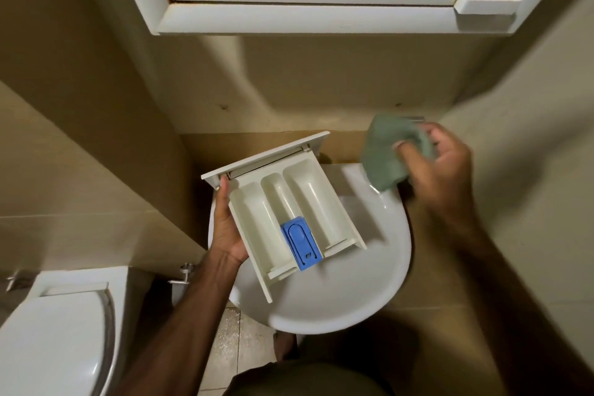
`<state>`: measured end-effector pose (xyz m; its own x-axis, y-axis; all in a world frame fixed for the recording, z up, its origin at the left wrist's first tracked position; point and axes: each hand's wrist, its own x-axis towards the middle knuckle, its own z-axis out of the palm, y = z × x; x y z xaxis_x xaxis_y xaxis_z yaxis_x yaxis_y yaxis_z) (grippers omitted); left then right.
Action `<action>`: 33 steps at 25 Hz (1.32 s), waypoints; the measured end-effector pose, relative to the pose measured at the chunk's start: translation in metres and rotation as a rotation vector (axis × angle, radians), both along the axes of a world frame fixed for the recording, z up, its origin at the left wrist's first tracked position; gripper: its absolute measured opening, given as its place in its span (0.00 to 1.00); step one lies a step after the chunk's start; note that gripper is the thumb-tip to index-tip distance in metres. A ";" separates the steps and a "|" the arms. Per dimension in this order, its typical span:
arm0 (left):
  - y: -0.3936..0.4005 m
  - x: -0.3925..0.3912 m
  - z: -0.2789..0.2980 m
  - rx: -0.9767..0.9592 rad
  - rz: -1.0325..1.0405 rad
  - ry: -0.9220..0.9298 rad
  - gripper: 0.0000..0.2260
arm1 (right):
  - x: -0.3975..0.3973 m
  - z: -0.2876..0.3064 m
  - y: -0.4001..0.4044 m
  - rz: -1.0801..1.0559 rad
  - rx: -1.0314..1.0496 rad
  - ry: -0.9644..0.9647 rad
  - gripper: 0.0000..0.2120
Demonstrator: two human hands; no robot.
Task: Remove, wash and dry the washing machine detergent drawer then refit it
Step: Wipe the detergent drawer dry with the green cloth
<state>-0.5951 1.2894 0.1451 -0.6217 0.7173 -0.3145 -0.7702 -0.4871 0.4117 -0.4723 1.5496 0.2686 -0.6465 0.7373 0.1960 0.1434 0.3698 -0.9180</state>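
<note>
Head view. One detergent drawer (pixel 289 209), at frame centre, is held tilted over one white basin (pixel 369 283). The left hand (pixel 226 228) grips its left side wall, thumb near the front panel. The right hand (pixel 446 164), at centre right and well apart from the drawer, pinches one green cloth (pixel 385 154), which hangs loosely. The drawer shows three compartments, the middle one carrying one blue insert (pixel 302 243). The drawer is probably light, stiff moulded plastic, slippery if wet, and best held by its side walls or front panel. One toilet (pixel 54 331) occupies the lower left, and one mirrored cabinet (pixel 308 10) the top.
</note>
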 end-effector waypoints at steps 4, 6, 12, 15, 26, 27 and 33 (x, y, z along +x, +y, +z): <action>0.012 0.005 0.004 -0.001 -0.043 -0.014 0.38 | 0.001 0.000 -0.101 0.402 -0.002 0.028 0.15; 0.014 0.008 0.009 0.014 -0.040 -0.023 0.35 | -0.011 -0.024 -0.128 0.475 0.233 0.005 0.18; 0.018 0.016 0.019 -0.016 -0.033 -0.072 0.28 | -0.032 -0.061 -0.164 0.371 0.863 -0.144 0.10; 0.019 0.018 0.026 -0.052 -0.034 -0.084 0.24 | -0.027 -0.057 -0.173 0.458 0.760 -0.368 0.17; 0.015 0.014 0.033 -0.142 0.076 -0.048 0.28 | -0.017 -0.057 -0.177 0.493 1.067 -0.688 0.17; 0.015 0.013 0.031 -0.145 0.084 -0.046 0.28 | -0.020 -0.062 -0.177 0.466 1.093 -0.643 0.14; 0.027 0.019 0.032 -0.209 0.146 -0.001 0.22 | -0.042 -0.054 -0.168 0.190 0.999 -0.371 0.19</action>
<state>-0.5758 1.3163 0.1776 -0.7137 0.5394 -0.4468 -0.6983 -0.4977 0.5145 -0.5147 1.3818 0.2145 -0.8760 0.2344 0.4216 0.2118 0.9721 -0.1004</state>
